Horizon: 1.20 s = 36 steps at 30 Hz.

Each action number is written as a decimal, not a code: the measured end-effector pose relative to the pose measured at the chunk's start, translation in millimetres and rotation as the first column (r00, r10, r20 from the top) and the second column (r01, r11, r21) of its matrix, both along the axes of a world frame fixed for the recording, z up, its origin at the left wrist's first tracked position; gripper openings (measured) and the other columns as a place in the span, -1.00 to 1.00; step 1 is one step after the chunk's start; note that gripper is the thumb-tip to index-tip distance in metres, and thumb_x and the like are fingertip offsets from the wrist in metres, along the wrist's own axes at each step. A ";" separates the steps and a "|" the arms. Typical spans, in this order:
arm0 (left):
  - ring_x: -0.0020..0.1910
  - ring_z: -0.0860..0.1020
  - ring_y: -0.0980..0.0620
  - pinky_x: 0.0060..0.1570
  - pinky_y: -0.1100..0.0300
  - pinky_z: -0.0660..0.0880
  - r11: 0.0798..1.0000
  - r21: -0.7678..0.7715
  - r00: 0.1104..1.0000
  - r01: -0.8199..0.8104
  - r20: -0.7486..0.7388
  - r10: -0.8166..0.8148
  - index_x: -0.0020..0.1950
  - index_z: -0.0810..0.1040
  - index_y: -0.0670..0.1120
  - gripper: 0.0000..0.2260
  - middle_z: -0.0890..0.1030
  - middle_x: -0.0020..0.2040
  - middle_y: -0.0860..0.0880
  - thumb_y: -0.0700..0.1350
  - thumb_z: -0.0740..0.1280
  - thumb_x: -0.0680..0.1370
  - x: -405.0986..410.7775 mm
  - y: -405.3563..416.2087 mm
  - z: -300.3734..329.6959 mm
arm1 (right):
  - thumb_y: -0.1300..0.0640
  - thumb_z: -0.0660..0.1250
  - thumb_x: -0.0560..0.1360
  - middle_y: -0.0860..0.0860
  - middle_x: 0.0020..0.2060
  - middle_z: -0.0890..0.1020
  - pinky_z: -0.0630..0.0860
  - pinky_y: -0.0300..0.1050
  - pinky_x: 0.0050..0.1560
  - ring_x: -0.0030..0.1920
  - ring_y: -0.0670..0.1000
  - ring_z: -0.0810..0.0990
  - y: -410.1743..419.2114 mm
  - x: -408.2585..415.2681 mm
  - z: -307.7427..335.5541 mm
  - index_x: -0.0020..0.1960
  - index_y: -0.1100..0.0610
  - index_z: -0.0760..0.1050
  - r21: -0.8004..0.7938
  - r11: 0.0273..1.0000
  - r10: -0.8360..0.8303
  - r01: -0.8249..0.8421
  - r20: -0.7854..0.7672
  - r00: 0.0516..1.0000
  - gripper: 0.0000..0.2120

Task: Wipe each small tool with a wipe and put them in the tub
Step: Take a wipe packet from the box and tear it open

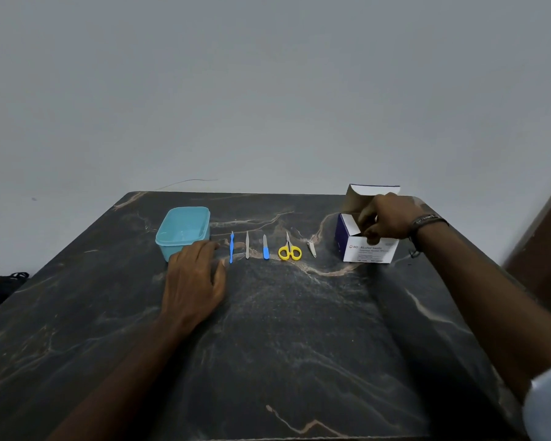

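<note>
Several small tools lie in a row on the dark marble table [299,329]: a thin blue tool [231,248], metal tweezers [247,249], a blue-handled file [265,247], yellow scissors [289,250] and a nail clipper [311,248]. An empty turquoise tub [183,232] stands left of the row. My left hand [195,280] rests flat on the table just in front of the tub, fingers near the thin blue tool. My right hand [385,219] reaches into the open box of alcohol swabs [366,246] at the right, fingers curled inside the opening; what they hold is hidden.
The table's back edge meets a plain grey wall. A dark bag [4,286] sits on the floor at the left. A brown surface [541,246] rises at the far right.
</note>
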<state>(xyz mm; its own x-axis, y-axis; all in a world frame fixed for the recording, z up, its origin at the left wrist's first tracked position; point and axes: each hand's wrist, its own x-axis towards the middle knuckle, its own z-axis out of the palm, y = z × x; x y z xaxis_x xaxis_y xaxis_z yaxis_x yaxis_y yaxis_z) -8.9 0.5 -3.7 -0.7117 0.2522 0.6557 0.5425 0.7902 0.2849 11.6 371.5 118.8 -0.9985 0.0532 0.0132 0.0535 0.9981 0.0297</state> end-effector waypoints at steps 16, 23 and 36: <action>-0.10 0.58 -0.14 -0.09 0.01 0.49 1.000 0.010 0.999 -0.012 -0.039 0.012 0.12 0.57 -0.23 -0.69 0.63 -0.03 -0.20 -0.09 0.31 0.44 3.4 0.8 2.2 | 0.31 0.37 0.36 0.04 -0.32 0.52 0.40 -0.19 -0.30 -0.26 0.07 0.49 -4.8 -32.0 -19.1 -0.10 0.27 0.59 0.114 0.994 -0.030 0.002 0.245 0.969 -0.88; -0.10 0.58 -0.12 -0.09 0.02 0.49 1.000 0.011 1.000 -0.017 -0.026 0.017 0.12 0.57 -0.22 -0.69 0.63 -0.03 -0.18 -0.08 0.31 0.45 2.6 0.0 2.2 | 0.22 0.43 0.35 0.03 -0.22 0.55 0.49 -0.09 -0.13 -0.16 0.05 0.50 -8.0 -30.9 -13.6 -0.17 0.19 0.56 0.215 0.976 -0.021 -0.033 0.245 0.969 -0.91; -0.07 0.58 -0.12 -0.05 -0.02 0.51 1.000 0.015 1.000 -0.022 0.012 0.022 0.13 0.56 -0.22 -0.67 0.63 -0.01 -0.19 -0.06 0.29 0.46 0.5 -0.4 0.4 | 0.28 0.32 0.49 0.05 -0.06 0.68 0.38 -0.23 -0.27 -0.10 0.03 0.56 8.9 -17.8 -4.5 -0.04 0.12 0.67 -0.091 0.996 0.006 -0.012 -0.062 0.998 -0.83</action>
<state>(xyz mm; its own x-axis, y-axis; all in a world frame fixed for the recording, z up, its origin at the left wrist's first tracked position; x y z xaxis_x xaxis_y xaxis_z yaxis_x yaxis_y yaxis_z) -8.5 0.1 -3.3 -0.7245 0.2268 0.6509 0.5219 0.7974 0.3030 -6.2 380.5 114.2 -0.9964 0.0480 0.0697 0.0435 0.9969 -0.0649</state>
